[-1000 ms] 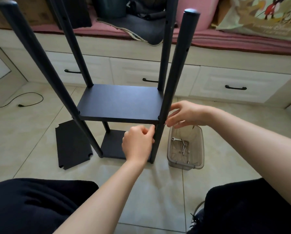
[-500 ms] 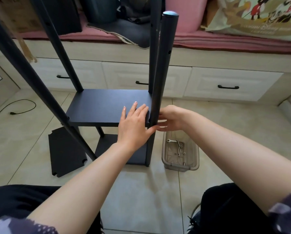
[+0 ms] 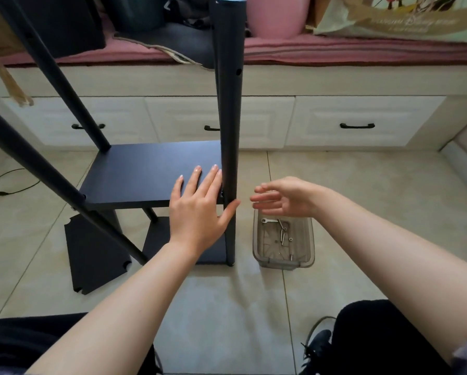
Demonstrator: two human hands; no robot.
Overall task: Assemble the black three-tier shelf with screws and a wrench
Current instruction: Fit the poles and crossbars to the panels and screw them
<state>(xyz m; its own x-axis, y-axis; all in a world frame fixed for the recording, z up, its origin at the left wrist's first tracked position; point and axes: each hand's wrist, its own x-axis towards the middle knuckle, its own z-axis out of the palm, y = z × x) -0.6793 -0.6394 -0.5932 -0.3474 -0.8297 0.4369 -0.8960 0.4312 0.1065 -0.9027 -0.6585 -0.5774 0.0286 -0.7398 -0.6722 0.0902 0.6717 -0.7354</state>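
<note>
Left hand (image 3: 199, 209) flat on black shelf (image 3: 151, 171), right hand (image 3: 283, 197) loose, empty; bag (image 3: 405, 20) lettering unreadable.

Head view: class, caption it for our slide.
Left hand flat on the shelf board; right hand open above the screw tub.

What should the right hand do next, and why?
Probably reach down into the clear box for a screw or the wrench. The right hand is open, holds nothing, and hovers just above the box, while the left hand lies flat on the middle shelf beside the leg.
</note>
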